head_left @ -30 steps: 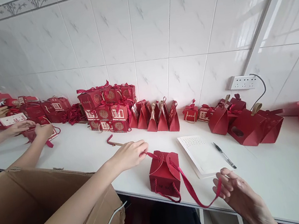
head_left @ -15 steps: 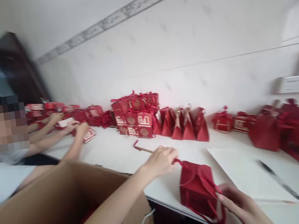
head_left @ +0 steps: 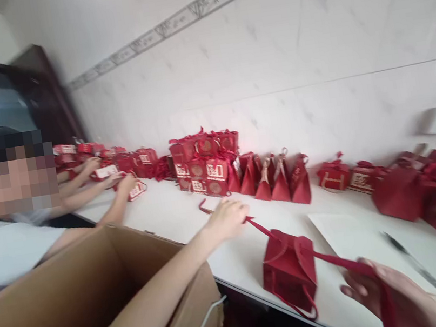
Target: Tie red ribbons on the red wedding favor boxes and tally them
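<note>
A small red gift box [head_left: 289, 268] with rounded top flaps stands near the front edge of the white counter [head_left: 177, 221]. A red ribbon [head_left: 331, 260] runs through its top and out to both sides. My left hand [head_left: 228, 218] is closed, pinching the ribbon's left end, left of the box. My right hand [head_left: 389, 293] is closed round the right end, low at the right. The ribbon is stretched taut between them.
An open cardboard carton [head_left: 78, 299] is under my left arm. Stacked red boxes [head_left: 205, 162] and red pouches [head_left: 278, 179] line the tiled wall. A notepad [head_left: 360, 240] with a pen [head_left: 415, 262] lies right of the box. Another person [head_left: 10, 227] works at the left.
The view swung left, bringing the other person into sight. My right hand moved from beside the box out to the right, pulling the ribbon tight. My left hand kept its grip.
</note>
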Demonstrator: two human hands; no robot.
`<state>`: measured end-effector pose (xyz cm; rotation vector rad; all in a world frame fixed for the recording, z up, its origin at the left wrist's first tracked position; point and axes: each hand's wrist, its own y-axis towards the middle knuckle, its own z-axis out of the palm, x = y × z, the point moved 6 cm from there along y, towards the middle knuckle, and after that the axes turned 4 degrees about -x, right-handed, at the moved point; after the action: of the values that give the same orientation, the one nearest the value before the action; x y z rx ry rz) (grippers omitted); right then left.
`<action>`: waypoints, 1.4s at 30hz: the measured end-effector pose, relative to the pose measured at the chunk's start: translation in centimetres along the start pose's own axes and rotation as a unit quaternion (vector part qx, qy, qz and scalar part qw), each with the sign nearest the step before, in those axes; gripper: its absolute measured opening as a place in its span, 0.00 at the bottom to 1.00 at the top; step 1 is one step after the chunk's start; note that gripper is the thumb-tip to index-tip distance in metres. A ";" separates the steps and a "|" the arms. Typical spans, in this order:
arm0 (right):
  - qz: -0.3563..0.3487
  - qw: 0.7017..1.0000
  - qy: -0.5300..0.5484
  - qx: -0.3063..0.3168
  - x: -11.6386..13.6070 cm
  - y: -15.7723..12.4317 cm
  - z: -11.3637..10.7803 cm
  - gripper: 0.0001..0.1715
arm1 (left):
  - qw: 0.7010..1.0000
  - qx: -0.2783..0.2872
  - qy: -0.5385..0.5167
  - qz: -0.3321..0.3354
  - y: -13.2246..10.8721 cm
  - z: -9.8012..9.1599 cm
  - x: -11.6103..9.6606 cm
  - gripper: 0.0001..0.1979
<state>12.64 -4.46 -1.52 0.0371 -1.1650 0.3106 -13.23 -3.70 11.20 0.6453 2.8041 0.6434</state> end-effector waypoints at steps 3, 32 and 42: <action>-0.017 0.993 0.098 0.061 3.2 -1.1 2.5 0.15 | 0.994 0.033 0.095 -0.036 0.6 -1.2 1.1 0.05; -0.263 0.957 0.031 0.117 13.8 -0.4 10.5 0.09 | 0.965 -0.028 -0.222 -0.140 0.7 -1.1 1.4 0.01; -0.300 0.951 0.000 0.071 13.7 -0.1 10.2 0.12 | 0.760 -0.130 -0.591 -0.239 1.2 -1.8 0.1 0.12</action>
<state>8.41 -3.41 14.94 0.5081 -1.0750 -0.1478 -13.33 -3.34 13.30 0.1211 1.5205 0.3031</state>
